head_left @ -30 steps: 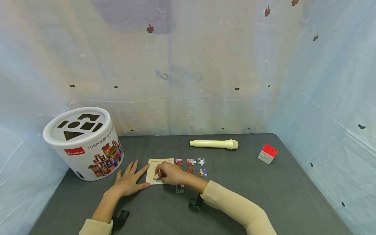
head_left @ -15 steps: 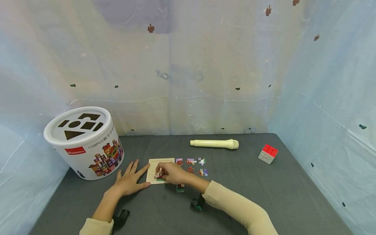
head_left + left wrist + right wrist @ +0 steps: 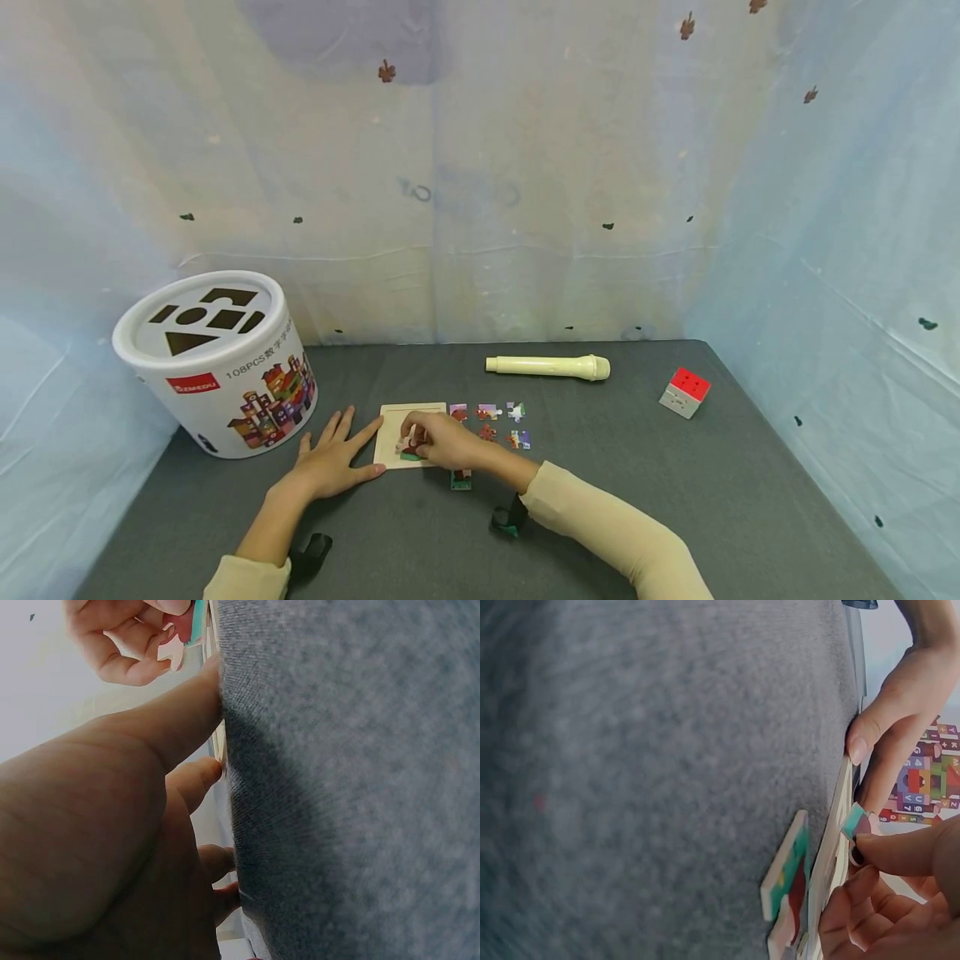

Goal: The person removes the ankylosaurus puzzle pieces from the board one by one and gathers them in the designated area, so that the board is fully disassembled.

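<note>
A small wooden puzzle tray (image 3: 388, 415) lies on the grey table. My left hand (image 3: 328, 467) rests flat with fingers spread, its thumb and index fingertip at the tray's left edge. Over the lower part of the tray, my right hand (image 3: 446, 442) pinches a puzzle piece (image 3: 855, 820) between thumb and fingers. That piece shows a teal edge and a reddish part in the left wrist view, tilted close over the tray. Right beside the tray, a green and red puzzle piece (image 3: 789, 866) lies on the table, partly overlapped by my right wrist in the head view.
Several loose puzzle pieces (image 3: 489, 412) lie in rows right of the tray. Behind them is a pale yellow toy microphone (image 3: 543, 367). A red and white cube (image 3: 684, 393) sits far right. A large white tub (image 3: 217, 375) with a shape-cut lid stands at the left.
My right hand has shifted very slightly right over the tray, and the pinched piece has turned a little. My left hand stays at the tray's edge.
</note>
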`<state>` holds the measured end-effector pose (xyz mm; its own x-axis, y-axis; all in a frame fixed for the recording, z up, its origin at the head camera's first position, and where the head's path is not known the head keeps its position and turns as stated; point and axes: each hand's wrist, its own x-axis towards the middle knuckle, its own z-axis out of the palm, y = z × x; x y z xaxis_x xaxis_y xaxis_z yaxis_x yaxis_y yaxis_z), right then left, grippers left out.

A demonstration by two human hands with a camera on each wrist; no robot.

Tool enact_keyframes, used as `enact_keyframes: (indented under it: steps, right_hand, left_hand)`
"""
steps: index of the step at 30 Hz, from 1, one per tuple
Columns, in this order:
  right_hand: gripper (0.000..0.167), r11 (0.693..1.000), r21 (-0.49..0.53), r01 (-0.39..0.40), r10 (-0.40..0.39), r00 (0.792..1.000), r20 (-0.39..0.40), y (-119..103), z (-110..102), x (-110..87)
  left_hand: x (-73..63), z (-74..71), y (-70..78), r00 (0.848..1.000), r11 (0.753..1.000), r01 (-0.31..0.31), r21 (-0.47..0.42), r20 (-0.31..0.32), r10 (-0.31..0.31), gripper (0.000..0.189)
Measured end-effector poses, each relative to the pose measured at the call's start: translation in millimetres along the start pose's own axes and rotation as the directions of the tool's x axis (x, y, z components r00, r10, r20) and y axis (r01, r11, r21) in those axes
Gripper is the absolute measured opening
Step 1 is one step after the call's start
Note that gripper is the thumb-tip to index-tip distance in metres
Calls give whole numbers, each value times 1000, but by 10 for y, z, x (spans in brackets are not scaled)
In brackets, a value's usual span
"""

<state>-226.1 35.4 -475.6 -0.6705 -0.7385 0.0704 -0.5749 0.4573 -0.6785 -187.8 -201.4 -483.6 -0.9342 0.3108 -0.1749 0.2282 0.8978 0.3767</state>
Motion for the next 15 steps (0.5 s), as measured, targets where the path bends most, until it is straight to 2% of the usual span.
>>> enact_keyframes:
  steps: [7,15]
  right_hand:
    - [22,981,189,-44,45,999,-1,15,-56,-23]
    - [21,957,286,-52,68,996,-48,159,-55,7]
  left_hand:
    - [21,9,-1,1000,1000,3,2,9,-3,87]
    - [17,-4,13,1000,1000,9,5,12,-9,87]
